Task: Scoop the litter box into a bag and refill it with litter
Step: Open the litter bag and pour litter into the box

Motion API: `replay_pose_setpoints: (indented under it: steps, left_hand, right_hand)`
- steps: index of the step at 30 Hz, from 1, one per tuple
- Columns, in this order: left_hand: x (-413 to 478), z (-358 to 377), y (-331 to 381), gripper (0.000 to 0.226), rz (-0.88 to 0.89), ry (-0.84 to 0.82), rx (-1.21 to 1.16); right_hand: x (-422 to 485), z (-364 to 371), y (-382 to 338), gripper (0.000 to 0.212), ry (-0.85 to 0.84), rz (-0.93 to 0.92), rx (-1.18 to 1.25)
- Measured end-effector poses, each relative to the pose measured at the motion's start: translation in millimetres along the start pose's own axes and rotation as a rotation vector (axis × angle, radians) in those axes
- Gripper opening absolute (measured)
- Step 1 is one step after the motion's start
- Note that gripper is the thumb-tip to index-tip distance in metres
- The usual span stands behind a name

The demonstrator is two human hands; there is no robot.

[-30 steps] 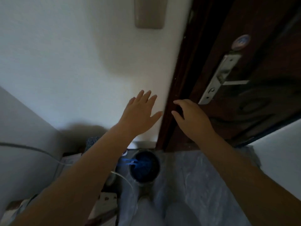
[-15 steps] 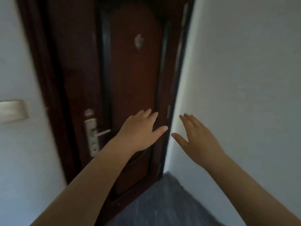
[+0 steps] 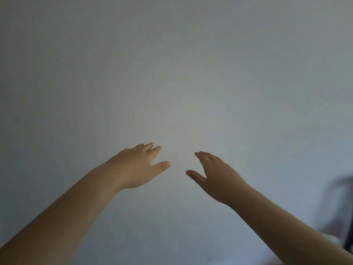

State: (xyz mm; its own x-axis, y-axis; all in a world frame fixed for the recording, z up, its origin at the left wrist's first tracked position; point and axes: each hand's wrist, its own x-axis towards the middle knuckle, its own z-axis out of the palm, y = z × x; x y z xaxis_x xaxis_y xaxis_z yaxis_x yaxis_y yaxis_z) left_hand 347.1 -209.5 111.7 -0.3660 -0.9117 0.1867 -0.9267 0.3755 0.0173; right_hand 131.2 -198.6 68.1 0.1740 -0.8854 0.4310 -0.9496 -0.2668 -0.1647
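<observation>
The left forearm [image 3: 63,213] is coming in from 7 o'clock and the right forearm [image 3: 286,222] from 5 o'clock, both bare and reaching forward. Beyond them, the left hand [image 3: 139,165] is hovering just left of centre, fingers straight and close together, thumb sticking out toward 3 o'clock, holding nothing. The right hand [image 3: 215,175] is hovering just right of centre, fingers straight, thumb pointing toward 9 o'clock, also holding nothing. The two thumbs are lying near each other but apart. Behind the hands, a plain pale wall [image 3: 172,64] is filling the view. At 4 o'clock, a dark blurred shape [image 3: 342,207] is showing at the edge, too smeared to identify. Where the litter box is sitting cannot be told.
</observation>
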Motion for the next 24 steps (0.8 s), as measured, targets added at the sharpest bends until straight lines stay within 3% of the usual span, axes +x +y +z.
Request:
replay_pose_setpoints:
  steps: [12,17,24]
  left_hand:
    - [209.1,91.6,236.4,0.069,0.513,0.109,-0.168]
    - [229.6,137.1,342.5,0.068,0.661,0.106,-0.260]
    - [223.9,185.4,453.9,0.065,0.730,0.137,-0.271]
  right_hand:
    - [-66.2,-34.7,267.2,0.075,-0.008,0.534,-0.250]
    - [-131.6,-47.9,333.4,0.076,0.013,0.671,-0.263]
    - [-218.0,-75.0,413.7,0.075,-0.010,0.762,-0.305]
